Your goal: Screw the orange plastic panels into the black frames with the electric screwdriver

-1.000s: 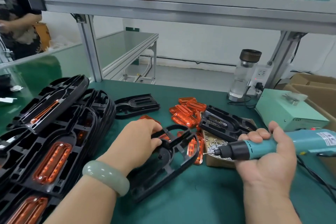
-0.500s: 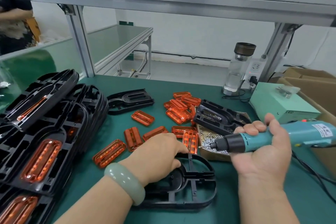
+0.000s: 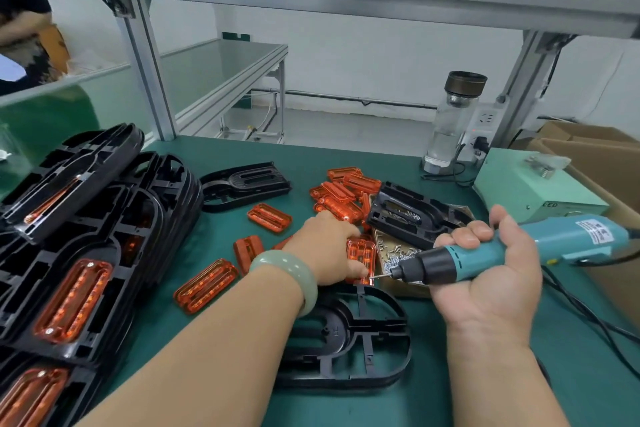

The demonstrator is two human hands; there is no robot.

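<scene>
**Left hand [image 3: 325,246] on an orange panel [image 3: 362,258], electric screwdriver [image 3: 485,255] pointing left**

The right hand [image 3: 485,282] lay palm up with its fingers wrapped round the electric screwdriver. The tool's long axis ran left to right, and its bit pointed left toward the orange panel. The left hand, with a pale green bracelet [image 3: 287,274] on its wrist, curled its fingers over that panel and pinched it with the thumb. The panel's long axis ran near to far.

A black frame [image 3: 346,340] lay flat on the green counter [image 3: 467,392], just near of both hands and partly under the left forearm.

An open cardboard box [image 3: 398,288] just right of the panel held small silver screws [image 3: 394,253]. A second frame [image 3: 412,215] leaned across its far edge.

Loose panels [image 3: 206,286] lay scattered to the left, and a pile of panels [image 3: 343,194] sat farther off. A stack of fitted frames [image 3: 86,253] filled the left side. Another frame [image 3: 246,184] lay far left of the pile. A glass bottle [image 3: 453,121] and a pale green control box [image 3: 533,191] stood far right.
</scene>
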